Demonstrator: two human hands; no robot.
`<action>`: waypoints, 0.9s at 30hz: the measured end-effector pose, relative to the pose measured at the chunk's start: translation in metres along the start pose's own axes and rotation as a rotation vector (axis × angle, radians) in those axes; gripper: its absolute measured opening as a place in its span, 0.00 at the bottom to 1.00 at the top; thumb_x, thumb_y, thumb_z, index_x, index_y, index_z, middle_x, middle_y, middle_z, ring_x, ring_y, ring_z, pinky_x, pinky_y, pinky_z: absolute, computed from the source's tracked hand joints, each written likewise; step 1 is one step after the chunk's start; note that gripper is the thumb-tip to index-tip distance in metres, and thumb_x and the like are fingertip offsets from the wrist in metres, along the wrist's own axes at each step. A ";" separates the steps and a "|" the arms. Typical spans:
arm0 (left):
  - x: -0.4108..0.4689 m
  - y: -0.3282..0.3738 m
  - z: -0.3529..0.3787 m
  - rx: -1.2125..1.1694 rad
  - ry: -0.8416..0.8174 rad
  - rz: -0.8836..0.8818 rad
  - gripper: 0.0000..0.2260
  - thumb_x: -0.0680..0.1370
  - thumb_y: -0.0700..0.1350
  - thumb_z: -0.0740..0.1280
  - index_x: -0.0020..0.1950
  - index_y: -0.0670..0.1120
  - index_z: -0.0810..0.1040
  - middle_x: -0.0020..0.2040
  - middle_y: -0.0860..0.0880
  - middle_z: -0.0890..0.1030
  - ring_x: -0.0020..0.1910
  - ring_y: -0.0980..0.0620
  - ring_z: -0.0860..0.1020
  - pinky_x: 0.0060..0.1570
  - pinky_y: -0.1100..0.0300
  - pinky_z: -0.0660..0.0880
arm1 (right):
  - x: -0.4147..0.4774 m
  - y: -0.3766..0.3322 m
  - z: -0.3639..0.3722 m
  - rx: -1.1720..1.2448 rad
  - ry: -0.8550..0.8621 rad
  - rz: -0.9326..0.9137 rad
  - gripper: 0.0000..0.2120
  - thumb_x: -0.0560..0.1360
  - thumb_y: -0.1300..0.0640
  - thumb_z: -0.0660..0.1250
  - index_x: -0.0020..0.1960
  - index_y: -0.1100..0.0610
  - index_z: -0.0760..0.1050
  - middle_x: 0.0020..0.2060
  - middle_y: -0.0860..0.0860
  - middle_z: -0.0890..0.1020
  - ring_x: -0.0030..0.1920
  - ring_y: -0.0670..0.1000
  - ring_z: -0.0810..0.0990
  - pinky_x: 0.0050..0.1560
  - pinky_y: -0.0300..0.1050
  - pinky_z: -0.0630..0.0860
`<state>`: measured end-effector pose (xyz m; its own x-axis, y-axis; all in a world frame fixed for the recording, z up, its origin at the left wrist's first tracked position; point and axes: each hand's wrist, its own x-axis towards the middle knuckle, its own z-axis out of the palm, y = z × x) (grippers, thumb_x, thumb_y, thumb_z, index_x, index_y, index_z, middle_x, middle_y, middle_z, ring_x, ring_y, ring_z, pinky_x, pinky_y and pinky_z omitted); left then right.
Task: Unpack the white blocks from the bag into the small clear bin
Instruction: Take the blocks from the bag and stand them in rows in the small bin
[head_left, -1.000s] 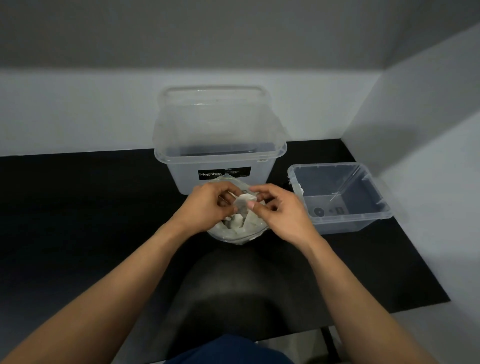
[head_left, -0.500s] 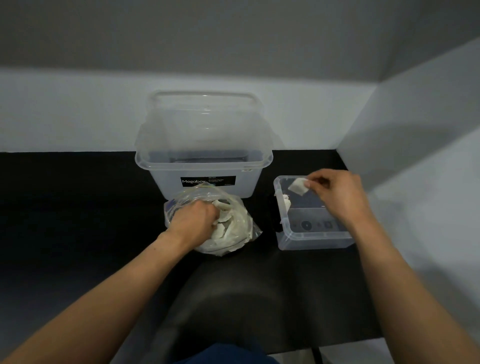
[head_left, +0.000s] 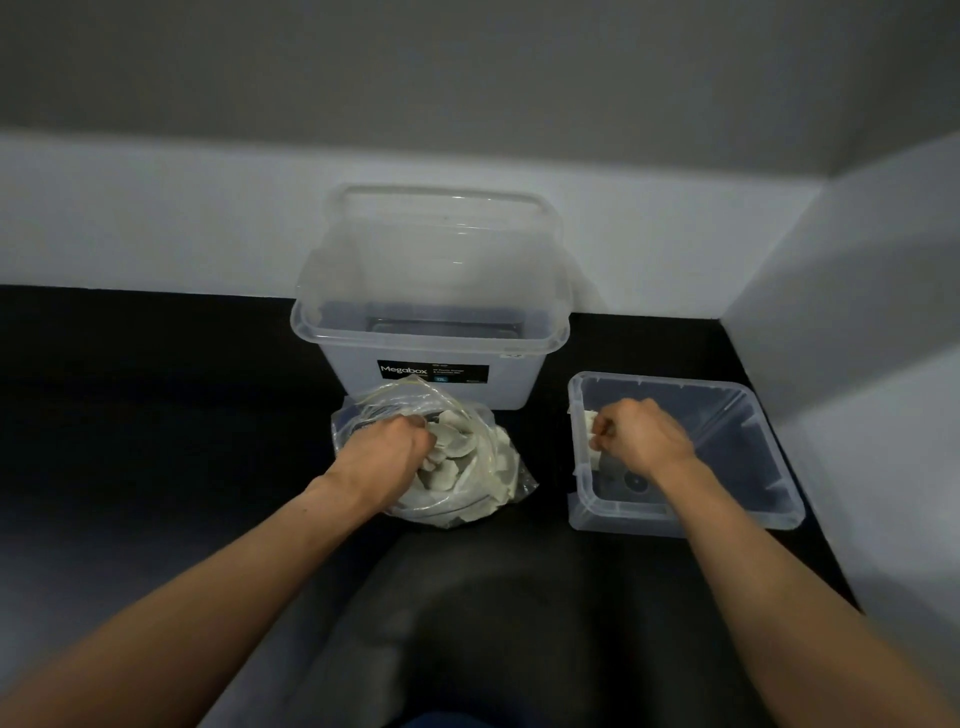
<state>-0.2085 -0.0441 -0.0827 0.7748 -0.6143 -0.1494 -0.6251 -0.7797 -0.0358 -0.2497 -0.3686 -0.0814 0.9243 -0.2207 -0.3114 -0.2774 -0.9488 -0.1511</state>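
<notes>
Left hand (head_left: 384, 457) is curled down into the mouth of the bag (head_left: 511, 486) with its fingers buried, so can't tell if it's got plastic or blocks. The white blocks (head_left: 452, 447) pile up just right of its knuckles. Right hand (head_left: 641, 441) is inside the small clear bin (head_left: 685, 522), pinching a white block (head_left: 589, 420) at its fingertips, close to the bin's left wall. Past the left hand sits the big Megabox tub (head_left: 431, 343) on the black table (head_left: 156, 415).
</notes>
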 end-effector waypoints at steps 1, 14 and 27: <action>-0.002 -0.003 0.000 -0.024 0.010 -0.001 0.13 0.79 0.39 0.67 0.62 0.48 0.82 0.58 0.47 0.82 0.55 0.47 0.82 0.54 0.51 0.81 | -0.002 0.000 -0.002 -0.025 0.005 0.015 0.07 0.80 0.48 0.69 0.56 0.48 0.81 0.51 0.52 0.84 0.49 0.55 0.83 0.47 0.50 0.80; -0.011 -0.024 -0.001 -0.143 0.054 -0.026 0.11 0.80 0.52 0.68 0.60 0.52 0.82 0.57 0.49 0.83 0.54 0.47 0.83 0.51 0.50 0.81 | -0.087 -0.147 -0.007 0.566 0.178 -0.459 0.07 0.80 0.53 0.70 0.57 0.49 0.85 0.49 0.42 0.86 0.50 0.40 0.83 0.56 0.38 0.79; -0.003 -0.031 0.015 -0.363 0.166 0.038 0.08 0.81 0.48 0.65 0.54 0.46 0.81 0.54 0.48 0.79 0.52 0.47 0.80 0.45 0.54 0.74 | -0.054 -0.176 0.049 -0.088 0.134 -0.189 0.09 0.79 0.63 0.64 0.54 0.53 0.80 0.46 0.53 0.83 0.47 0.58 0.83 0.39 0.49 0.74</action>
<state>-0.1927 -0.0165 -0.0962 0.7751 -0.6315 0.0185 -0.6025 -0.7300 0.3225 -0.2635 -0.1783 -0.0835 0.9858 -0.0597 -0.1572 -0.0777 -0.9908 -0.1107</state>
